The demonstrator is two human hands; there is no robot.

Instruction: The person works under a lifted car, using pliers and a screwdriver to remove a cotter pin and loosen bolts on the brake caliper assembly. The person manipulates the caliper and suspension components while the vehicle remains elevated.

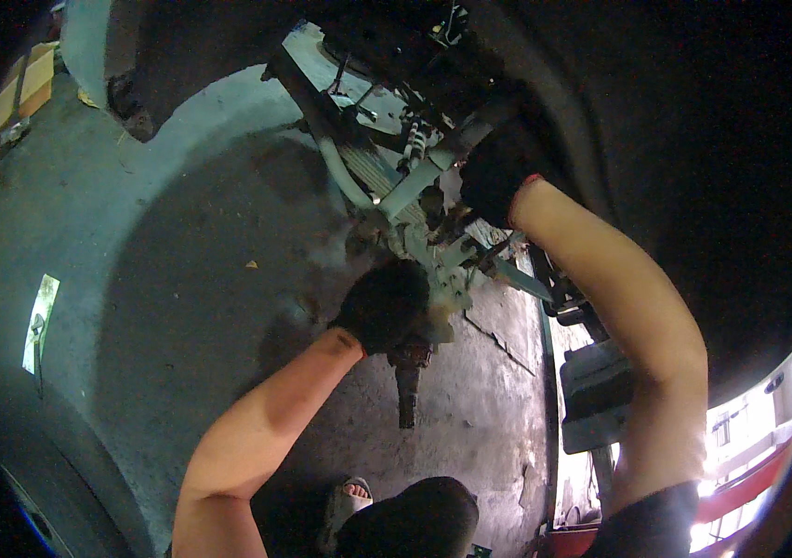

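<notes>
Under a vehicle's dark wheel arch lies a bare suspension assembly with a leaf spring [365, 166] and a curved grey-green tube [345, 172]. My left hand [385, 305], in a black glove, rests against the near side of the axle-end bracket [452, 270]. Its fingers blend into the dark metal. Just below that hand, a rusty stub shaft [408, 386] points toward me. My right hand [494, 181], gloved in black with a red cuff edge, is at the right of the assembly beside a grey-green bar [419, 181]. Shadow hides its fingers and anything in them.
Dark bodywork [693, 186] closes in overhead and on the right. On the floor at left lie a wrench [38, 339] on a pale strip and, farther back, a cardboard box [29, 84]. A tyre [61, 465] stands at lower left. My sandalled foot [354, 493] is below.
</notes>
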